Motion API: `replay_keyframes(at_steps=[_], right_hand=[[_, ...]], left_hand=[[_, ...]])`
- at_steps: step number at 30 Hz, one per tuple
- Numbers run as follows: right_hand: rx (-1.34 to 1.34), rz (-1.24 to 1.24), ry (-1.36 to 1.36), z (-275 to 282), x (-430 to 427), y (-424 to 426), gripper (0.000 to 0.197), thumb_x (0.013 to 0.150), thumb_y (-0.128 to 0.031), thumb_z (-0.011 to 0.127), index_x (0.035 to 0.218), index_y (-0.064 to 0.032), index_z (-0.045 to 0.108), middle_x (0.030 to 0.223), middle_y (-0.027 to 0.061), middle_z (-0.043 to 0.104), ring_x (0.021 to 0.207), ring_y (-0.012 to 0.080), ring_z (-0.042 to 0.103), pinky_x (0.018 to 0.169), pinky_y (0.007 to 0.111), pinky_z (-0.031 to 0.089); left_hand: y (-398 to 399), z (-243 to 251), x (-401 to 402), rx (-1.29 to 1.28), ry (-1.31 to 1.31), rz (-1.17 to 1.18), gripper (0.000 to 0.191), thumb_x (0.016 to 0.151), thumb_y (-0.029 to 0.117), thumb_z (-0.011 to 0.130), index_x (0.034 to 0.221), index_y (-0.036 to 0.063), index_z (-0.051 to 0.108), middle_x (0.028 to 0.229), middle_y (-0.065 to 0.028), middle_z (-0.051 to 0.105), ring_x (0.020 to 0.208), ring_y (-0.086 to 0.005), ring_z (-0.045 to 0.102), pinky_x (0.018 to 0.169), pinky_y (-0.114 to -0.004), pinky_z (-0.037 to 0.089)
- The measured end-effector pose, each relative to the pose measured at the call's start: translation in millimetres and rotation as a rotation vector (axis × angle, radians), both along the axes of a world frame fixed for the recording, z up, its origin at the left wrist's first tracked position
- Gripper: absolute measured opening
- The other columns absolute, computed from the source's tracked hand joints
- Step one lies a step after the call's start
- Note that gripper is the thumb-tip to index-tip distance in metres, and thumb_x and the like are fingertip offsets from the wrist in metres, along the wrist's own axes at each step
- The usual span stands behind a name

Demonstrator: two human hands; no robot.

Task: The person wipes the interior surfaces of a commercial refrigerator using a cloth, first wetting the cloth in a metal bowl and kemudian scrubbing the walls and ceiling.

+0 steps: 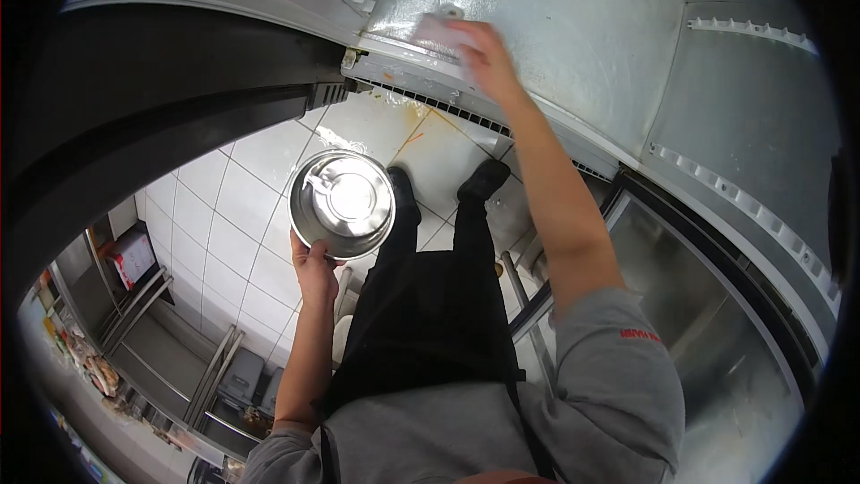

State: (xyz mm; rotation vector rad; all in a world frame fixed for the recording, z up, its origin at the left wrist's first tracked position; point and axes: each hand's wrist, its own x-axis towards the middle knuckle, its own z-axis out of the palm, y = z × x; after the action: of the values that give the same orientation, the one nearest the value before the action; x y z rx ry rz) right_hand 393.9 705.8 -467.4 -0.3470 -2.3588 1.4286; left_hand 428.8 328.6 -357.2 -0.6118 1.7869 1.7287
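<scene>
My left hand (316, 270) grips the near rim of a round stainless steel bowl (304, 222), its thumb over the edge; liquid or a bright reflection shows inside. At the front edge of a metal-lined refrigerator cabinet, my right hand (487, 54) is blurred and holds a pale, thin cloth (437, 35) against the wet cabinet floor (551, 60). A small round fitting (450, 11) lies just beyond the cloth. The bowl hangs over the tiled floor, left of my shoes.
Orange scraps and a puddle (342, 141) mark the floor tiles (228, 235) below a black vent grille (463, 113). A dark door (201, 60) stands open at left, a glass-panelled door (699, 296) at right. White shelf rails (739, 212) line the cabinet; metal shelving (154, 343) stands lower left.
</scene>
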Motion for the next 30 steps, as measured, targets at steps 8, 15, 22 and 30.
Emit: replay_keyframes(at_steps=[8, 15, 22, 30], right_hand=[[0.213, -0.889, -0.053, 12.5, 182.9, 139.1, 0.038, 0.086, -0.010, 0.050, 0.124, -0.0094, 0.044, 0.116, 0.0102, 0.050, 0.098, 0.0180, 0.050, 0.081, 0.026, 0.042], [0.761, -1.154, -0.788, -51.1, 208.3, 157.9, 0.046, 0.079, -0.021, 0.055, 0.123, -0.0134, 0.046, 0.117, 0.0138, 0.049, 0.107, 0.0316, 0.046, 0.090, 0.046, 0.033], [0.709, -0.852, -0.519, -44.2, 60.3, 70.4, 0.059, 0.073, -0.015, 0.061, 0.128, -0.0220, 0.041, 0.123, 0.0133, 0.044, 0.109, 0.0351, 0.041, 0.091, 0.046, 0.034], [0.601, -0.561, -0.392, -24.7, -38.7, -23.2, 0.058, 0.071, -0.011, 0.064, 0.124, -0.0266, 0.046, 0.122, 0.0122, 0.046, 0.110, 0.0321, 0.041, 0.095, 0.042, 0.034]], left_hand=[[0.0, 3.2, -1.9, -0.023, -0.015, 0.003, 0.054, 0.075, -0.003, 0.040, 0.126, 0.0121, 0.037, 0.090, -0.0044, 0.057, 0.060, -0.0089, 0.055, 0.040, -0.020, 0.045], [-1.4, 3.9, -9.0, -0.070, -0.031, -0.018, 0.055, 0.075, -0.003, 0.039, 0.127, 0.0122, 0.037, 0.092, -0.0043, 0.057, 0.062, -0.0089, 0.056, 0.041, -0.020, 0.044], [-7.8, -1.5, -8.2, -0.056, -0.020, -0.004, 0.055, 0.075, -0.002, 0.041, 0.128, 0.0125, 0.036, 0.093, -0.0042, 0.057, 0.062, -0.0092, 0.057, 0.040, -0.020, 0.044], [-8.9, 1.2, -7.6, -0.028, -0.011, 0.021, 0.057, 0.075, -0.002, 0.041, 0.129, 0.0125, 0.035, 0.093, -0.0040, 0.058, 0.061, -0.0094, 0.058, 0.039, -0.019, 0.044]])
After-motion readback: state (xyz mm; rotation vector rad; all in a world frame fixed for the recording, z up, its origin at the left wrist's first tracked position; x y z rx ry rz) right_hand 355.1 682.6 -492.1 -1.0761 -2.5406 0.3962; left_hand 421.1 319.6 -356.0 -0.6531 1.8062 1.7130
